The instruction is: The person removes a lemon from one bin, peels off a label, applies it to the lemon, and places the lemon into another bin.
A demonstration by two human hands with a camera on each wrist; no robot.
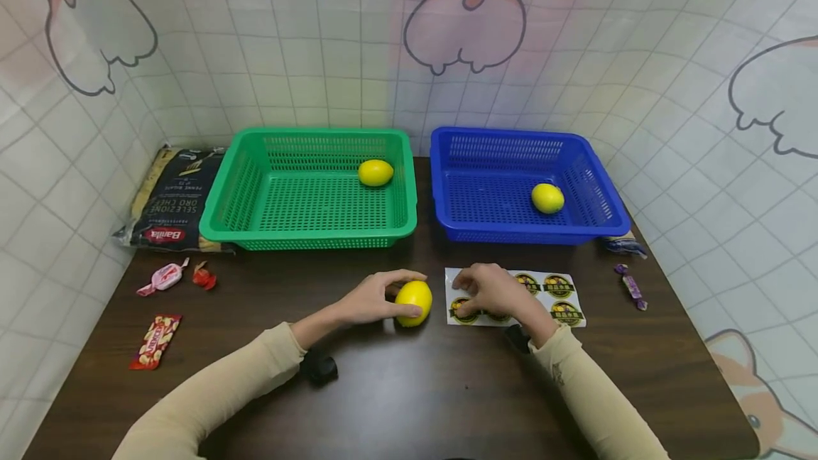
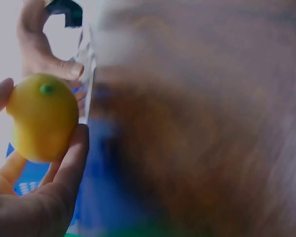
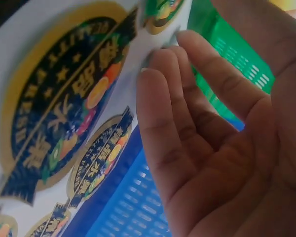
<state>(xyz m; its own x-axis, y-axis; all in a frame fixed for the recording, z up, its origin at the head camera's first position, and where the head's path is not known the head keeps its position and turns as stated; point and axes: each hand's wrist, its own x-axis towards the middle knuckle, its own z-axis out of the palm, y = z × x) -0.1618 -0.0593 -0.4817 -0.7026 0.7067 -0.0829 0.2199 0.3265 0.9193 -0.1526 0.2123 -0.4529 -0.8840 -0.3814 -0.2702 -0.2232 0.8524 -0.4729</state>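
Left hand [image 1: 371,298] grips a yellow lemon [image 1: 414,302] on the dark wooden table [image 1: 396,389], fingers and thumb curled round it; left wrist view shows a green stem dot on the fruit's end. Right hand [image 1: 492,291] rests on a white sticker sheet [image 1: 562,298] just right of the lemon, fingers bent down onto the sheet's left edge, pinching at it. Stickers are round, gold-rimmed, dark-centred, with fruit pictures and characters I cannot read.

Writing: black pasta bag [image 1: 172,199] at far left, leaning by the wall, reads "Barilla" on a red oval plus "SELEZIONE ORO CHEF", seen upside down.

Containers: green plastic basket [image 1: 255,194] holds one lemon [image 1: 375,172] near its back right corner. Blue plastic basket [image 1: 460,190], just beside it on the right, holds one lemon [image 1: 547,198] right of centre.

Loose items: pink wrapped candy [image 1: 164,277], red wrapped candy [image 1: 204,276], red snack packet [image 1: 155,341] at left; purple wrapped candy [image 1: 631,285] at right.
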